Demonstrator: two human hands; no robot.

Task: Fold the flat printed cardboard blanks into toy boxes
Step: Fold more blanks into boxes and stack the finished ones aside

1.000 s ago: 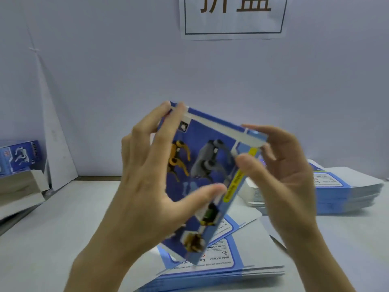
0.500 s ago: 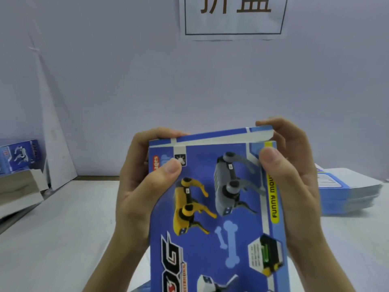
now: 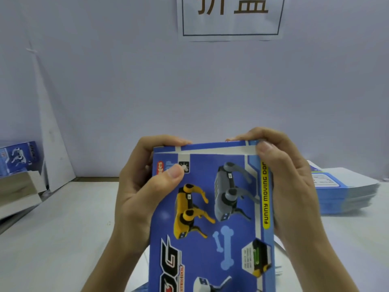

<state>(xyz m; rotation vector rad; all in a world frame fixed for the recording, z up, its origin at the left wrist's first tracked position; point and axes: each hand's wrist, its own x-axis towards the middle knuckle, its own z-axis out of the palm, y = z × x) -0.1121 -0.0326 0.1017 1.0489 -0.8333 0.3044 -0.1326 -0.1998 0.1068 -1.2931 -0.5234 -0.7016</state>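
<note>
Since one second ago the box (image 3: 210, 245) has turned front-face up, held above the bench (image 3: 52, 239) centre. Left hand (image 3: 136, 197) and right hand (image 3: 294, 197) fingers (image 3: 168, 141) grasp its top corners.

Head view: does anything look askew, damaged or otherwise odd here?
Nothing stands out. The left hand and right hand hold the toy box by its top corners, no visible damage; the blank stack at right is slightly fanned, nothing spilled.

Blue robot-dog box (image 3: 212, 218), upright, printed face forward, top flap folded
</note>
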